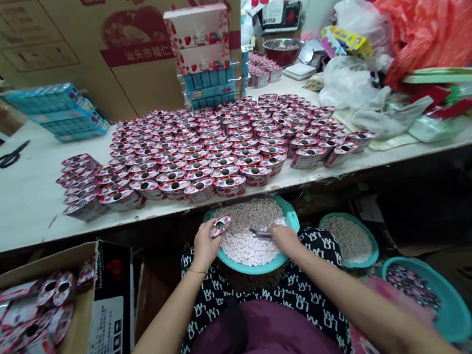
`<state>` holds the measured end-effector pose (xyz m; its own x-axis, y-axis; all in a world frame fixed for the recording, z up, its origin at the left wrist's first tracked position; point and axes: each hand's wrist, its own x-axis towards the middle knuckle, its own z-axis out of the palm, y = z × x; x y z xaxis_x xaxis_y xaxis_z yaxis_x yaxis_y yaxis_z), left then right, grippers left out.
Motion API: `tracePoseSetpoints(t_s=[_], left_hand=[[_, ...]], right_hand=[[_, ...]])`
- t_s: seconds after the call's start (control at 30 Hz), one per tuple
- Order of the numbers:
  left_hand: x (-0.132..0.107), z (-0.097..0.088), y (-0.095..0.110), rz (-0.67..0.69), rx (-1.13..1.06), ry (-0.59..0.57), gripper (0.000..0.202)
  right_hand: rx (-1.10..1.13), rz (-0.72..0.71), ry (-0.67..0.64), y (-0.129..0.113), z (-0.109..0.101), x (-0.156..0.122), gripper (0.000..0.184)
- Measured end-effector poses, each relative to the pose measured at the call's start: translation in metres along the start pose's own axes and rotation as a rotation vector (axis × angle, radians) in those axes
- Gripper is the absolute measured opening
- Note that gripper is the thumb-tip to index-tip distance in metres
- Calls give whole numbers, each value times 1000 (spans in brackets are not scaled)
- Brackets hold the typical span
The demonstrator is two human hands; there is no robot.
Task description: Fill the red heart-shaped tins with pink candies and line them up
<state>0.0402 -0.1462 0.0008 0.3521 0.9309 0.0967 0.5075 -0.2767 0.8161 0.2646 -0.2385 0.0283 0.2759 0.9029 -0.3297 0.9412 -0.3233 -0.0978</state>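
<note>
A teal basin [293,221] full of small pale candies [251,252] rests at my lap, just under the table's front edge. At its left rim my left hand [205,244] grips a small red-and-white printed carton [220,226] with a round hole in its top. Over the candies, my right hand [284,238] is closed on a dark, thin-handled tool [261,234]; its working end reaches into the candies and its kind is unclear. The two hands are apart, one on each side of the basin.
Rows of similar cartons [195,156] stand on the white table [5,212]. Scissors [11,155] lie at left. An open cardboard box [92,330] of flattened-looking cartons sits lower left. Two more basins [374,243] [454,294] stand at right, and plastic bags [427,24] pile up behind.
</note>
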Motion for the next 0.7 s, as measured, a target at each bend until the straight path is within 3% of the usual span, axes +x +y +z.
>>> tracePoseSetpoints(t_s=[0.07, 0.13, 0.27, 0.4, 0.53, 0.7], left_hand=[[-3, -5, -7, -45, -16, 18, 40], [-6, -9, -12, -90, -40, 28, 40], [-8, -15, -19, -141, -69, 40, 39], [-6, -12, -18, -96, -30, 39, 38], [-3, 2, -4, -25, 29, 3, 40], [-3, 21, 12, 37, 25, -49, 45]], right_hand=[[65, 25, 7, -14, 31, 11, 32], [143, 50, 15, -23, 48, 20, 31], [293, 54, 10, -12, 52, 29, 28], [390, 5, 38, 9, 25, 27, 28], [396, -117, 103, 8, -26, 13, 26], [-34, -196, 83, -21, -84, -10, 28]])
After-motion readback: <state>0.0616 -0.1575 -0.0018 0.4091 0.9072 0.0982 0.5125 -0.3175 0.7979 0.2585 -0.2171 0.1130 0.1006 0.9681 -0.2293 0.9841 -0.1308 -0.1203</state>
